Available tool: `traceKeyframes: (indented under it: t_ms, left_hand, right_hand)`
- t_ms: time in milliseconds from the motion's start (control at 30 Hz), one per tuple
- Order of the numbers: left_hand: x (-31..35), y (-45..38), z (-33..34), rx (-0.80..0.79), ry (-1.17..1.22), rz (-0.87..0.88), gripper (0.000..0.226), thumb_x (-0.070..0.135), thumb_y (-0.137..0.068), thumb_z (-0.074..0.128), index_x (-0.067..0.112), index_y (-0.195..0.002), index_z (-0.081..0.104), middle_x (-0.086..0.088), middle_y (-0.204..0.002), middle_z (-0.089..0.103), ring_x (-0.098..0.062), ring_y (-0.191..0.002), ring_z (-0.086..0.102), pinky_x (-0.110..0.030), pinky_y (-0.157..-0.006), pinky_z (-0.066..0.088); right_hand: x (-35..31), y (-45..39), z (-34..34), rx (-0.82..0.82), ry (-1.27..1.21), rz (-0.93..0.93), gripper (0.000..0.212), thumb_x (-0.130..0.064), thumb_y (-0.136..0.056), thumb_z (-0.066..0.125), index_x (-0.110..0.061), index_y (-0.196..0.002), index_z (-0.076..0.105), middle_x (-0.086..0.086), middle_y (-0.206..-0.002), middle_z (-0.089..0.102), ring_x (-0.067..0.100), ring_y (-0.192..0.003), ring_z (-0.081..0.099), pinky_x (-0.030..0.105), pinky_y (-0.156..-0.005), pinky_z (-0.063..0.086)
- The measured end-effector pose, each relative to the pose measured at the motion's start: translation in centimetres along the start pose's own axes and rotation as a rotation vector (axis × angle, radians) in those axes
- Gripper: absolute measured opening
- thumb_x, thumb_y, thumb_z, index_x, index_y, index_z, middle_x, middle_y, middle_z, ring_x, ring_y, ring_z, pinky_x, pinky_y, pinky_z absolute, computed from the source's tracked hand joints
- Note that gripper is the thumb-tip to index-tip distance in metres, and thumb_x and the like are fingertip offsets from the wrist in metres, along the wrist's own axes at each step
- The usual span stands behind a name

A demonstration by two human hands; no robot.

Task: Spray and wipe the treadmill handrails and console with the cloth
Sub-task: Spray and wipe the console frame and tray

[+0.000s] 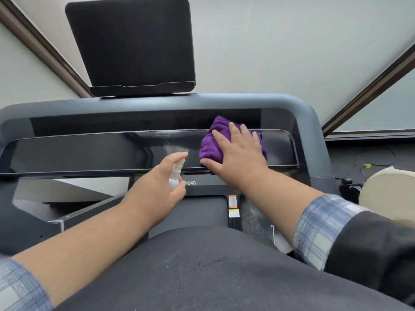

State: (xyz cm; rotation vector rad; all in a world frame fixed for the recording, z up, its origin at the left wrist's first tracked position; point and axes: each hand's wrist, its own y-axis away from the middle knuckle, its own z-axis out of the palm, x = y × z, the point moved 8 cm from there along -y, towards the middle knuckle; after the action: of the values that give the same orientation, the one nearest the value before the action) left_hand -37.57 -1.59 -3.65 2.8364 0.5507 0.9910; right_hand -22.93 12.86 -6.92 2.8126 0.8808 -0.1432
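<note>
Grip: left hand [155,187] curls round spray bottle [175,176], finger on its top.
Cloth: right hand [235,153] lies flat-fingered on purple cloth [211,142], pressing it to console panel [101,149].
Relation: panel's long axis runs leftward from cloth; misted patch just beside it.

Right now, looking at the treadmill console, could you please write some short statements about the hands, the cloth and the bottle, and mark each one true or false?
1. The right hand presses the purple cloth flat on the glossy console panel. True.
2. The left hand is empty. False: it holds a small white spray bottle.
3. The cloth lies on the left end of the panel. False: it is toward the right end.
4. The spray bottle's nozzle points toward the panel. True.
5. The dark screen above the console shows a bright picture. False: it is blank and dark.
</note>
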Motion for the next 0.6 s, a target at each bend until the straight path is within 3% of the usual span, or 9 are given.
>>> traceKeyframes:
  t_ms: [100,167,300,367,467,600]
  left_hand:
    - [-0.8,0.3,0.3,0.001,-0.068,-0.022,0.069,0.034,-0.082,0.059,0.08,-0.118,0.023,0.039,-0.079,0.057,0.006,-0.062,0.056,-0.018,-0.056,0.038]
    - [-0.8,0.3,0.6,-0.003,-0.096,-0.025,0.066,0.035,-0.082,0.061,0.076,-0.122,0.026,0.043,-0.082,0.055,0.01,-0.063,0.053,-0.014,-0.058,0.037]
    - [-0.2,0.2,1.1,-0.026,-0.068,-0.019,0.064,0.034,-0.085,0.061,0.069,-0.126,0.026,0.025,-0.083,0.061,0.001,-0.066,0.056,-0.025,-0.059,0.042]
    - [0.0,0.1,1.7,-0.059,-0.052,-0.015,0.064,0.034,-0.086,0.061,0.07,-0.126,0.026,0.027,-0.088,0.062,0.0,-0.067,0.058,-0.024,-0.061,0.043]
    - [0.4,0.1,2.2,-0.074,-0.049,0.015,0.062,0.035,-0.088,0.059,0.069,-0.127,0.026,0.043,-0.091,0.055,0.016,-0.075,0.055,-0.01,-0.058,0.034]
    - [0.6,0.0,2.4,-0.059,-0.044,0.038,0.061,0.036,-0.087,0.06,0.073,-0.123,0.027,0.049,-0.089,0.051,0.025,-0.083,0.048,-0.006,-0.059,0.03]
  right_hand:
    - [-4.8,-1.2,0.7,-0.016,-0.017,-0.09,0.084,-0.083,-0.086,0.009,-0.037,-0.153,0.028,0.009,-0.166,0.015,0.04,-0.15,0.008,0.06,-0.117,0.006]
    - [-5.4,-1.7,1.0,-0.009,-0.014,-0.099,0.068,-0.072,-0.091,0.026,-0.035,-0.147,0.039,0.008,-0.164,0.021,0.039,-0.149,0.012,0.059,-0.116,0.009]
    - [-1.6,-1.3,0.1,0.04,-0.02,-0.082,0.054,-0.052,-0.087,0.051,-0.034,-0.138,0.05,0.005,-0.161,0.029,0.034,-0.146,0.022,0.053,-0.115,0.019]
    - [2.9,-0.3,-0.9,0.072,-0.034,0.008,0.056,-0.049,-0.083,0.054,-0.035,-0.137,0.051,0.004,-0.16,0.031,0.032,-0.143,0.025,0.051,-0.115,0.021]
    - [9.0,1.5,-1.5,0.081,-0.062,0.123,0.057,-0.047,-0.085,0.057,-0.034,-0.139,0.051,0.007,-0.161,0.03,0.034,-0.147,0.022,0.048,-0.12,0.016]
    - [8.9,1.6,-1.0,0.1,-0.048,0.17,0.057,-0.047,-0.087,0.053,-0.035,-0.142,0.047,0.01,-0.162,0.026,0.037,-0.148,0.016,0.052,-0.122,0.011]
